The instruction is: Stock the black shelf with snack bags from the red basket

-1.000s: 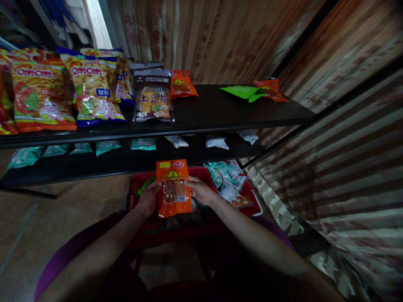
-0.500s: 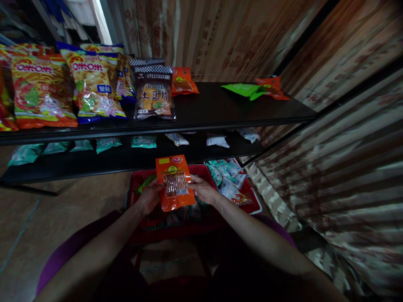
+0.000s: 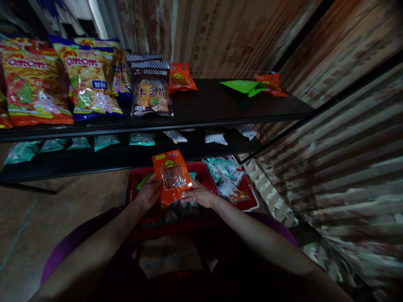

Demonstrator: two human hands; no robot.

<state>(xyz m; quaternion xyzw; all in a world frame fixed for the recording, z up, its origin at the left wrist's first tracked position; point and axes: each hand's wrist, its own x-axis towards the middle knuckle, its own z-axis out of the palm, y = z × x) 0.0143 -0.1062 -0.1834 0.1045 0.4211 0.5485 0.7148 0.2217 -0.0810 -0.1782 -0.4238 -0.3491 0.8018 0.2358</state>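
Note:
An orange snack packet [image 3: 173, 175] with a see-through window is held up between my two hands. My left hand [image 3: 149, 193] grips its left edge, and my right hand [image 3: 200, 193] is closed on its lower right side. Beneath them is a red basket [image 3: 134, 176] holding packets, one bright green [image 3: 143, 182] at its left. A second red basket [image 3: 254, 197] to the right holds several teal and white packets [image 3: 228, 174]. On the upper shelf [image 3: 201, 102] stands another orange packet [image 3: 181, 77] like the held one.
Large yellow snack bags [image 3: 90, 82] and a brown potato-chip bag [image 3: 151, 90] stand on the upper shelf's left. A green packet [image 3: 244, 87] lies over an orange packet [image 3: 272, 84] at right. The lower shelf [image 3: 82, 161] bears small teal packets [image 3: 141, 139]. A patterned curtain [image 3: 346, 163] hangs right.
The orange packet has tilted and shifted slightly left in my hands. My right hand has slid down towards its lower corner. The whole view has shifted a little.

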